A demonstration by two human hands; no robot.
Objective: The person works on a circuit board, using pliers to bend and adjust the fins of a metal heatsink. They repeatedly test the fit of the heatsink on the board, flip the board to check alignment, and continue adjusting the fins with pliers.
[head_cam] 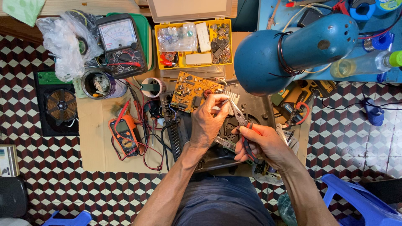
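My left hand [208,121] pinches a small part between thumb and fingertips, just beside the orange circuit board [193,90]. My right hand [263,144] grips red-handled pliers [243,125], whose metal jaws point up towards the left fingertips. Both hands hover over an opened black appliance [247,113] with a fan grille and a finned heat sink. What the pliers' tips touch is too small to tell.
A blue desk lamp [289,52] hangs over the right side. A yellow parts box [192,42], an analogue meter [121,44], an orange digital meter [125,134], a tin [99,83], and tangled leads sit on the cardboard. A blue stool [360,201] stands lower right.
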